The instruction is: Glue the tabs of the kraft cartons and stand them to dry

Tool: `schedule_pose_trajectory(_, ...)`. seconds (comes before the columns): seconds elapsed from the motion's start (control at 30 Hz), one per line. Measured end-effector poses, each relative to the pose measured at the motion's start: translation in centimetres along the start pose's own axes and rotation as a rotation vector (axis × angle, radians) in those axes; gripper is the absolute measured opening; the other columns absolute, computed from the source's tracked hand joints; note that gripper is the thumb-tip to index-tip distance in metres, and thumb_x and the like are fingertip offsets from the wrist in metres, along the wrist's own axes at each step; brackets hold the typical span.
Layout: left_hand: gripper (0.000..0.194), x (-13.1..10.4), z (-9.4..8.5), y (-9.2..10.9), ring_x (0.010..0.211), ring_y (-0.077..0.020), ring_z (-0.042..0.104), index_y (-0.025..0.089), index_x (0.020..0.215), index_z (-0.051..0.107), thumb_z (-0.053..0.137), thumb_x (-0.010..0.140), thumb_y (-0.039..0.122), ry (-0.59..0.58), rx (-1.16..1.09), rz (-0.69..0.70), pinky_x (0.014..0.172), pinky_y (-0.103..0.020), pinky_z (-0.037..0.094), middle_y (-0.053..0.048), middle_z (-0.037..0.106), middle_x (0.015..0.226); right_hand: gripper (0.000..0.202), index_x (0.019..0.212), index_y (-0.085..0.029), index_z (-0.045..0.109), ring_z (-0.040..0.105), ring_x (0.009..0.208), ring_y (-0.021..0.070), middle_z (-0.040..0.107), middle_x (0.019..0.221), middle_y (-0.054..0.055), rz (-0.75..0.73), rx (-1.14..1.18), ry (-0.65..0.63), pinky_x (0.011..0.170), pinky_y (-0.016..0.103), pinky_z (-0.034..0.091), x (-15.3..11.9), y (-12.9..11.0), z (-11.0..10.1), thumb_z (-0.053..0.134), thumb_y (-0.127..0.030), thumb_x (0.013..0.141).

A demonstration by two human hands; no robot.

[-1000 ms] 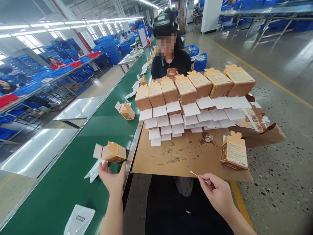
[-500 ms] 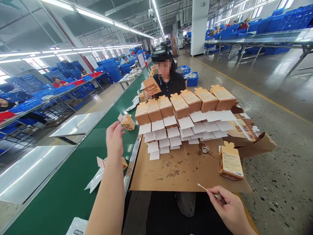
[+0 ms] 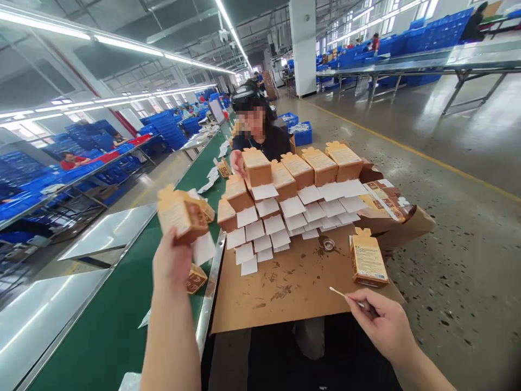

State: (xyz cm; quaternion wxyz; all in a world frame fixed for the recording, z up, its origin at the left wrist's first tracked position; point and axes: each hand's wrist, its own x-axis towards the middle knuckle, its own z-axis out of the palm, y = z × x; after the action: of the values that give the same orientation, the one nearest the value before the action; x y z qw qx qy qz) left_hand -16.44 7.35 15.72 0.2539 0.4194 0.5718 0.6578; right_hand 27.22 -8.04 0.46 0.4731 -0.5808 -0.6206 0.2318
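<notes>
Raised over the green conveyor, my left hand (image 3: 173, 258) is closed around the lower part of a small brown-and-tan carton (image 3: 179, 217) with a scalloped top tab. A white flap hangs from its lower side; the carton is slightly blurred. My right hand (image 3: 376, 315) pinches a cotton swab (image 3: 338, 292) by its stick, white tip pointing left, above the near edge of the brown cardboard sheet (image 3: 260, 312). A single carton (image 3: 368, 258) stands close beyond that hand. Left of it sits a small clear round dish (image 3: 329, 244) among dark wet spots.
Stacked cartons (image 3: 299, 174) with white flaps fill the cardboard's far side. A co-worker (image 3: 264, 138) opposite has a hand on one top carton. More cartons (image 3: 197, 278) and clear plastic bags lie on the green conveyor (image 3: 109, 309), which has a metal edge rail.
My left hand, holding no carton before, now grips one. The co-worker's carton has come down onto the stack, where the left end is shifted. My view has swung right; my right hand keeps the swab.
</notes>
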Motion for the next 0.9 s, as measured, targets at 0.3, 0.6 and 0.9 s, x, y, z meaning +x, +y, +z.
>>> schedule_pose_trajectory(0.3, 0.103, -17.9, -4.2, -11.2, 0.158, -0.0514, 0.068, 0.031, 0.157, 0.073, 0.107, 0.066, 0.067, -0.132, -0.086, -0.473, 0.132, -0.068, 0.059, -0.016, 0.079, 0.159, 0.026, 0.092, -0.024, 0.08, 0.073, 0.076, 0.0223, 0.08, 0.08, 0.006, -0.023, -0.746, -0.341, 0.068, 0.031, 0.041, 13.4, -1.9, -1.9, 0.059, -0.026, 0.108)
schedule_pose_trajectory(0.6, 0.095, -21.4, -0.2, -15.0, 0.144, -0.0405, 0.079, 0.025, 0.14, 0.07, 0.115, 0.066, 0.064, -0.113, -0.074, -0.444, 0.129, -0.057, 0.06, -0.019, 0.083, 0.145, 0.023, 0.09, -0.019, 0.08, 0.078, 0.084, 0.0248, 0.087, 0.091, 0.013, 0.002, -0.849, -0.538, 0.074, 0.031, 0.042, 17.5, -0.7, -0.4, 0.064, -0.012, 0.104)
schedule_pose_trajectory(0.9, 0.088, -21.2, 0.8, -13.9, 0.127, -0.0413, 0.085, 0.023, 0.124, 0.074, 0.116, 0.058, 0.062, -0.139, -0.03, -0.505, 0.117, -0.06, 0.067, -0.018, 0.086, 0.128, 0.025, 0.092, -0.026, 0.079, 0.064, 0.061, 0.0141, 0.078, 0.074, -0.002, -0.202, -0.343, -0.397, 0.064, 0.028, 0.046, 4.3, -1.8, 4.6, 0.063, -0.023, 0.11)
